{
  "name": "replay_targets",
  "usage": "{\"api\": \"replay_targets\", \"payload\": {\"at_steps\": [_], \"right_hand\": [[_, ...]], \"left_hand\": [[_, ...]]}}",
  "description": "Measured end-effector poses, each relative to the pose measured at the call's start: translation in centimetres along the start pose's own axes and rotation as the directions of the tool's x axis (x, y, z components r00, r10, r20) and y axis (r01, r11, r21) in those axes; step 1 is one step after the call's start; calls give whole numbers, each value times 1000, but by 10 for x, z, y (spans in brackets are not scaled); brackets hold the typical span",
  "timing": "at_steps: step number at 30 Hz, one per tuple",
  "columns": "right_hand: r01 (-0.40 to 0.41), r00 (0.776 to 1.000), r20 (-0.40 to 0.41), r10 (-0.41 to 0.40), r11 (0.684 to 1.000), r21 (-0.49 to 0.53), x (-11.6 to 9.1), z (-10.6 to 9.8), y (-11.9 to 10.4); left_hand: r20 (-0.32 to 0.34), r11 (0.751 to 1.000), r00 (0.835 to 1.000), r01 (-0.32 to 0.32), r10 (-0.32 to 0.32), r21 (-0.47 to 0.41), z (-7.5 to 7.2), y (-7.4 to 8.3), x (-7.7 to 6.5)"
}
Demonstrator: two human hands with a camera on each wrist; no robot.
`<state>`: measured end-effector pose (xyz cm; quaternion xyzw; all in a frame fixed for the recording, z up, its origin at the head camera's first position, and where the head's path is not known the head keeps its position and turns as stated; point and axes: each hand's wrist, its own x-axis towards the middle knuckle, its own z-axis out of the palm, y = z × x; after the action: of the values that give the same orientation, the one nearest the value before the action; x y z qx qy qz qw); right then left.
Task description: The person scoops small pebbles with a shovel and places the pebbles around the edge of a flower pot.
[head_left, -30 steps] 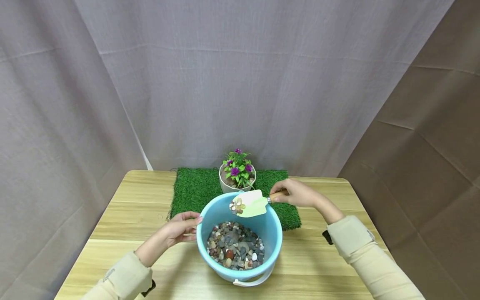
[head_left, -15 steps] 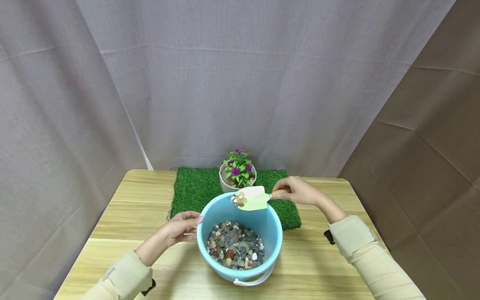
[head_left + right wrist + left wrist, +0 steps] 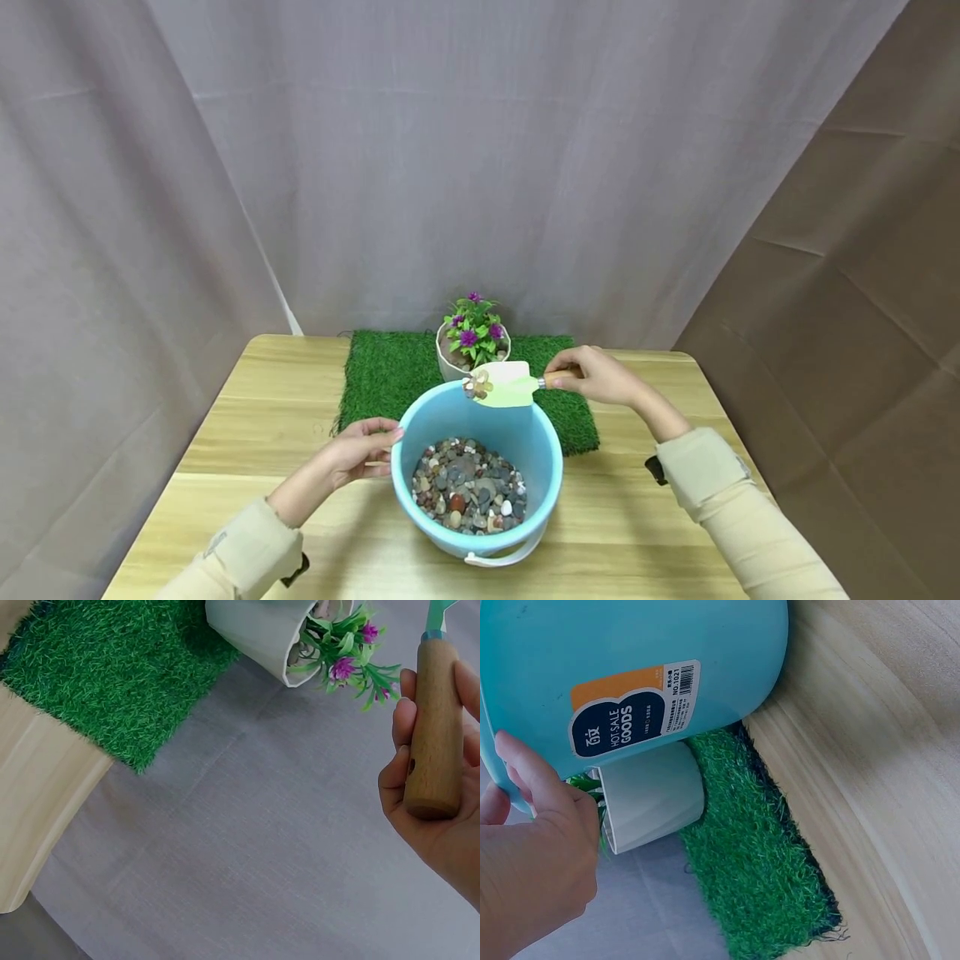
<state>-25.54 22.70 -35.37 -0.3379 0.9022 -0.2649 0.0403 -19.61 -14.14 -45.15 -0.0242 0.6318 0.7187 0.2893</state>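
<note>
My left hand (image 3: 365, 452) pinches the left rim of a light blue bucket (image 3: 552, 454); the left wrist view shows a finger against the outer wall (image 3: 532, 769). Pebbles (image 3: 468, 483) of mixed colours cover the bucket's bottom. My right hand (image 3: 596, 375) grips the wooden handle (image 3: 435, 735) of a pale green trowel (image 3: 513, 387). Small pebbles (image 3: 477, 385) lie at the tip of the trowel's blade, above the bucket's far rim. Just behind the bucket stands a white flowerpot (image 3: 450, 367) with a purple-flowered plant (image 3: 471, 333).
The pot stands on a green artificial turf mat (image 3: 382, 375), which lies on a wooden table (image 3: 277, 417). The bucket's white handle (image 3: 506, 557) hangs at its near side. Grey curtains (image 3: 480, 167) rise behind the table, and a brown one (image 3: 855, 292) at the right.
My right hand has raised the trowel and its pebbles slightly, away from me toward the flowerpot. The left hand keeps its hold on the bucket rim.
</note>
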Motion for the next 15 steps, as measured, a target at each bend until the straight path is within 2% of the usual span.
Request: {"api": "replay_targets", "payload": {"at_steps": [4,11,15], "right_hand": [[-70,997,15,71,997,-10,3,-2,0],[-88,996,-5,88,995,-36,4,-12,1],[-118,993,-5,118,993,-13,5,-16,3]], "left_hand": [[4,1000,1000,0,0,-6,-2,1,0],[8,1000,1000,-8,8,0,-1,3,0],[5,1000,1000,-11,11,13,0,2,1]]}}
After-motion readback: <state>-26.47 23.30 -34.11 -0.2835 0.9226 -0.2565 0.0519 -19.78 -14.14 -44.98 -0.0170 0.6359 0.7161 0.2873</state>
